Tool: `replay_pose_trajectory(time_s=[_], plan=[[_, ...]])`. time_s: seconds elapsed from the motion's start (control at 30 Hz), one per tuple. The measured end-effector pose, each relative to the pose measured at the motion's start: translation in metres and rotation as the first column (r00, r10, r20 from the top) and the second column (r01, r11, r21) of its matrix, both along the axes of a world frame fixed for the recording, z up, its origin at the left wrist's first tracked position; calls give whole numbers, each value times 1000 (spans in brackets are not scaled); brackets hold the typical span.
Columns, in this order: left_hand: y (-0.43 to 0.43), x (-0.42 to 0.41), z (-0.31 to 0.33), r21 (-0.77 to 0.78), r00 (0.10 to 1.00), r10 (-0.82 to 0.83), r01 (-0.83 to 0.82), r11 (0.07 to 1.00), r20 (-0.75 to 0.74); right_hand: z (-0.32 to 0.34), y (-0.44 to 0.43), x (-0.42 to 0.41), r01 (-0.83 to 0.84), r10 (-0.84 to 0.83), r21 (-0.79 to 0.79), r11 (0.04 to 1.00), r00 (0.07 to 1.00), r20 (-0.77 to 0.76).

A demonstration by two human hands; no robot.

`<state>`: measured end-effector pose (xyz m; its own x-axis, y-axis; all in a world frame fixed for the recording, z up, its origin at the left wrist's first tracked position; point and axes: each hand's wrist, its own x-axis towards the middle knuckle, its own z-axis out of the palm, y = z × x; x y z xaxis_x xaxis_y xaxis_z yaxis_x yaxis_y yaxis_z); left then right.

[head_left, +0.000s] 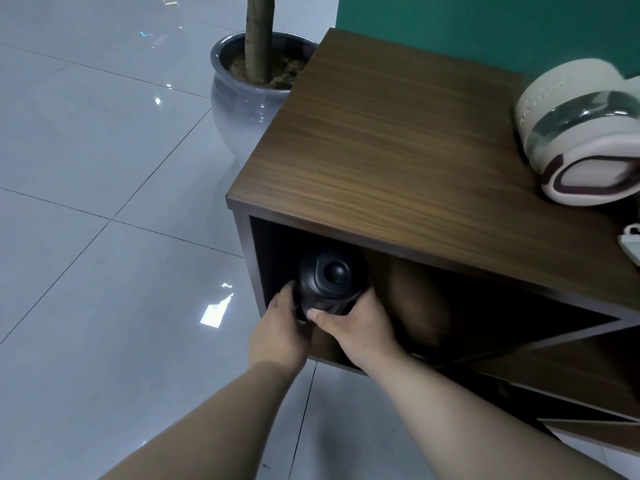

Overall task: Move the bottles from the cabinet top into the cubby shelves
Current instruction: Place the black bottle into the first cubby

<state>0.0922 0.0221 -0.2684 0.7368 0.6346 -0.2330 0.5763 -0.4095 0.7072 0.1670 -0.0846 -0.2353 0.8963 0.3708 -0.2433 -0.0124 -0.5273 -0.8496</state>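
A black bottle [329, 278] with a rounded lid sits inside the left cubby [273, 268] of the brown wooden cabinet [398, 150]. Both hands grip its lower body: my left hand [280, 327] on its left side, my right hand [356, 323] on its right and front. The bottle's base is hidden behind my fingers. A cream and clear bottle [581, 133] with a dark-trimmed handle lies tilted on the cabinet top at the right edge of view.
A grey glazed plant pot [242, 102] with a trunk stands on the tiled floor beside the cabinet's left end. A diagonal divider [554, 337] splits the cubby to the right. A small white object [632, 242] lies at the cabinet top's right edge. A green wall rises behind.
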Motion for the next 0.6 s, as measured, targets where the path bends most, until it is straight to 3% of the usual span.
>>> replay_pose_trajectory(time_s=[0.37, 0.6], plan=[[1, -4, 0, 28, 998, -26, 27, 999, -57, -5, -2, -7, 1, -10, -151, 989, 998, -59], [2, -18, 14, -47, 996, -58, 55, 997, -63, 6, -31, -7, -46, 21, -242, 969, 994, -103]])
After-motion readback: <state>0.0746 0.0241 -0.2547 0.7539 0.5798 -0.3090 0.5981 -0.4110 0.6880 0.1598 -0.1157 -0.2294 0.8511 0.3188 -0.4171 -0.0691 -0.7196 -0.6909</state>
